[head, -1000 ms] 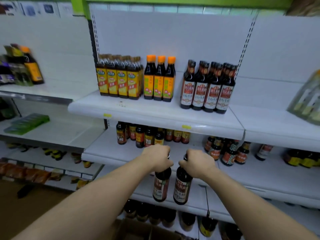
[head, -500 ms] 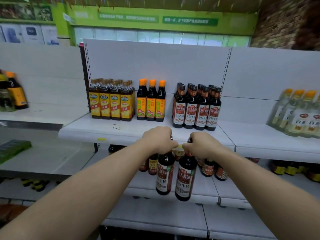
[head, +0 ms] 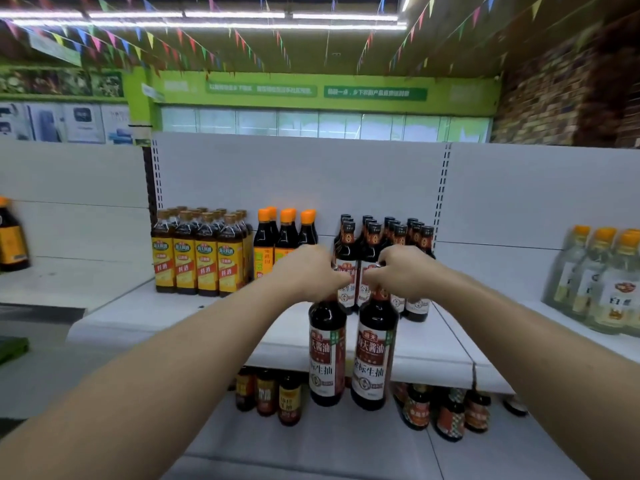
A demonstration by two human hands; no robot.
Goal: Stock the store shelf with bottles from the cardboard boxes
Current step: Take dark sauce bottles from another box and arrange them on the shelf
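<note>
Fingers point(head: 332, 279) of left hand point(head: 308, 271) and right hand point(head: 403, 271) curl round one bottle neck each. Left bottle point(head: 327, 351) and right bottle point(head: 372, 355) hang before the shelf point(head: 138, 315) edge. Step: placing. Next, probably: lift over the edge, set upright by the matching row point(head: 369, 233).

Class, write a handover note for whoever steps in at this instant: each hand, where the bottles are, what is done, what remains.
Left hand grips the neck of the left bottle; right hand grips the neck of the right bottle.
Both dark bottles hang upright, side by side, in front of the top shelf, not yet set down.
Done: a matching row already stands on that shelf, behind the hands.
Left: probably set both down in front of that row. No cardboard box is in view.
</note>
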